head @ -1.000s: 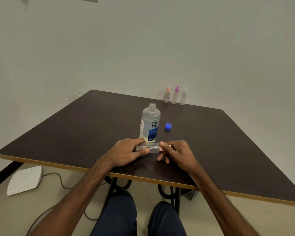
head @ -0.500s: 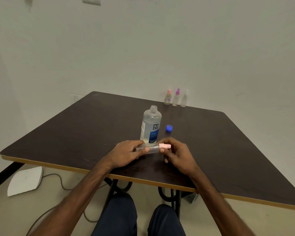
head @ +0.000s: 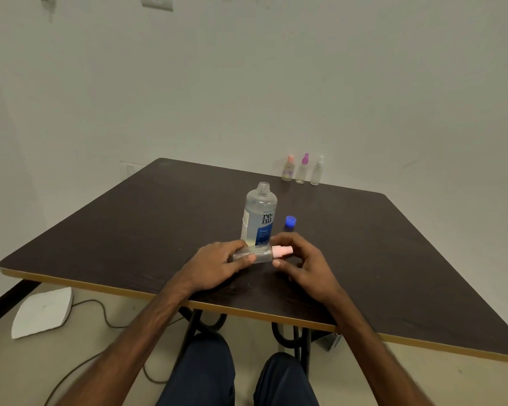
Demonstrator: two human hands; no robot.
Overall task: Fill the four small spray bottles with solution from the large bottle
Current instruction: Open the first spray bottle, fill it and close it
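A small clear spray bottle (head: 257, 254) with a pink spray top (head: 282, 251) lies sideways just above the dark table (head: 115, 230). My left hand (head: 217, 263) grips its clear body. My right hand (head: 301, 259) curls round the pink top, thumb below and fingers above. Right behind them stands the large clear bottle (head: 260, 213) with a blue label, its neck uncapped. Its blue cap (head: 290, 222) sits on the table to the right. Three small spray bottles stand at the far edge: peach-topped (head: 288, 169), purple-topped (head: 302, 169) and white-topped (head: 317, 170).
The table's near edge has a tan trim (head: 247, 310). Below it are my knees in dark trousers (head: 203, 373) and the black table legs (head: 291, 338). A white flat object (head: 43, 313) and a cable (head: 106, 317) lie on the floor at left.
The pink top now shows clear of my right fingers, which have shifted around it. The view has tilted down slightly; the large bottle and the far bottles have not moved.
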